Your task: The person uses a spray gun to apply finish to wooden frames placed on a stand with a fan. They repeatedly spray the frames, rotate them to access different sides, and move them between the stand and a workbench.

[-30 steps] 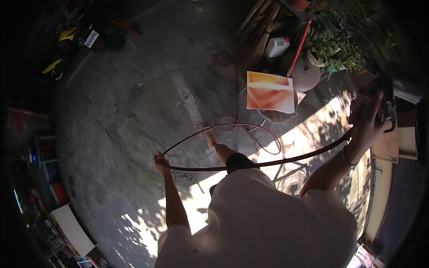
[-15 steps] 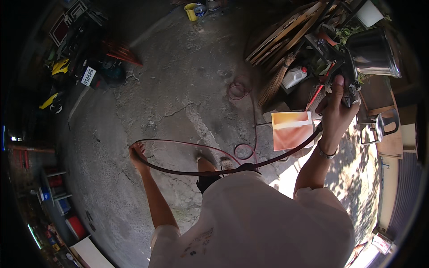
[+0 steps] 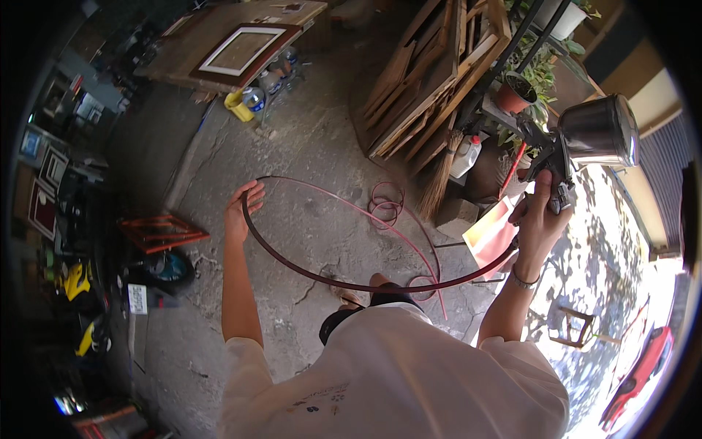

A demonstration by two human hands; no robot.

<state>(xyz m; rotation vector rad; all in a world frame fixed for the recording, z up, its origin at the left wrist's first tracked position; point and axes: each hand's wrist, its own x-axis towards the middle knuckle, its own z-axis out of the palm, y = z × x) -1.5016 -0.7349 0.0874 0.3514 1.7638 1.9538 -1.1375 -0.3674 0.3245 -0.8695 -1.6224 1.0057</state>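
In my right hand [image 3: 540, 223] is a spray gun [image 3: 557, 157] with a large shiny metal cup [image 3: 596, 135] on it, held out to the right. A dark red air hose [image 3: 329, 278] runs from below the gun in a wide sagging curve across my front. At the left end of that curve, my left hand [image 3: 245, 211] is closed around the hose, its fingers partly curled. Beyond it the hose bends back and drops to the floor, where more of it lies in loose coils [image 3: 387, 205].
Leaning wooden boards [image 3: 431, 80], a straw broom [image 3: 442, 179], a white jug [image 3: 465, 157] and a potted plant [image 3: 515, 94] crowd the far right. An orange-and-white panel [image 3: 491, 233] stands near my right hand. A table [image 3: 172, 55] bears a frame; a motorbike [image 3: 80, 282] stands left.
My view has swung round to the right, bringing the table and a red car into sight. Both hands keep their hold, and the hose curve sags between them; the left hand sits farther forward.
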